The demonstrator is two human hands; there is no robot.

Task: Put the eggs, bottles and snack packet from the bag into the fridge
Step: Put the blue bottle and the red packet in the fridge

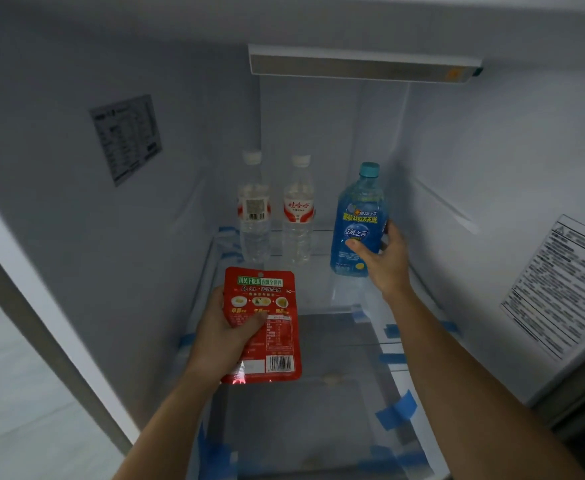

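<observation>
I look into the open fridge. My left hand (221, 336) grips a red snack packet (265, 323) and holds it upright above the front of the glass shelf (322, 296). My right hand (384, 258) is wrapped around a blue bottle (358, 220) with a teal cap, standing at the shelf's right. Two clear water bottles (254, 209) (298, 213) with red-and-white labels stand side by side at the shelf's back left. No eggs or bag are in view.
Below the shelf lie transparent drawers (304, 410) held with blue tape strips (396, 410). A light bar (360, 65) runs across the back wall near the top. Printed stickers sit on the left wall (126, 138) and the right wall (561, 285).
</observation>
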